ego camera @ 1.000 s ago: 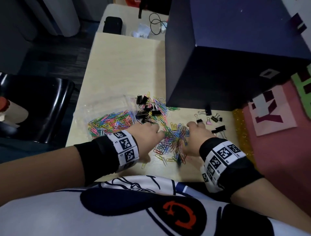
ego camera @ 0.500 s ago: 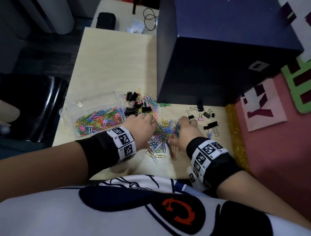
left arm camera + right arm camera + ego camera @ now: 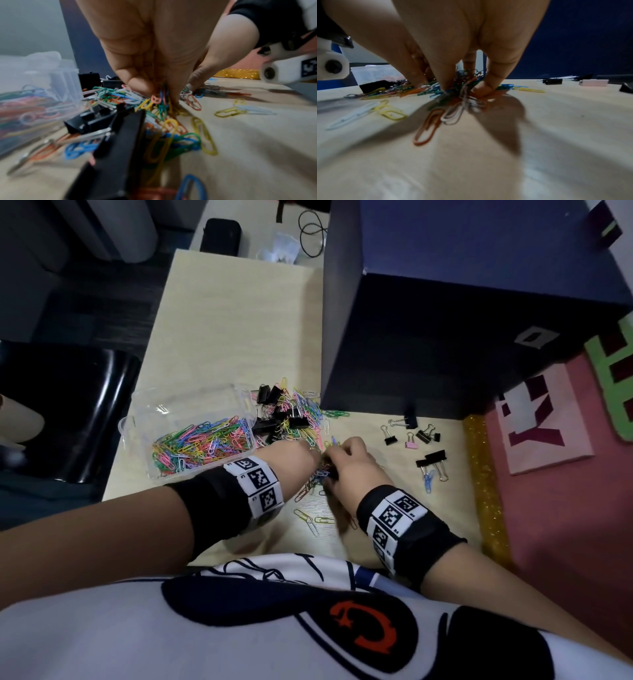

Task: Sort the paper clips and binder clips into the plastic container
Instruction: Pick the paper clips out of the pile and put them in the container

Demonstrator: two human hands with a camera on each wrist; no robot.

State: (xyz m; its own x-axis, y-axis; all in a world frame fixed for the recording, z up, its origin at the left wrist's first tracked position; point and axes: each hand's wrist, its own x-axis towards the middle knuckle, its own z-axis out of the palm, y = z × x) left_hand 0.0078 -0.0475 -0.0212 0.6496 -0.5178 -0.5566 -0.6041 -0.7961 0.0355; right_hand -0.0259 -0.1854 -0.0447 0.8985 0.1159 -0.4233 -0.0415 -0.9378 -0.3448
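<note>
A big dark box [image 3: 462,337] stands at the back of the bench [image 3: 239,337], right behind the clips. The clear plastic container [image 3: 191,419], part filled with coloured paper clips, sits at the left. Black binder clips [image 3: 277,419] lie mixed into the heap beside it; more lie apart at the right. Left hand [image 3: 294,463] and right hand [image 3: 349,470] meet, each grip pinched on a bunch of paper clips [image 3: 462,86].

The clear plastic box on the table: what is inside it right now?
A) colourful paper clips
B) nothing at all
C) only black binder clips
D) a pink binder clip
A: the plastic box holds a heap of colourful paper clips, while the black binder clips lie outside it on the table.
</note>
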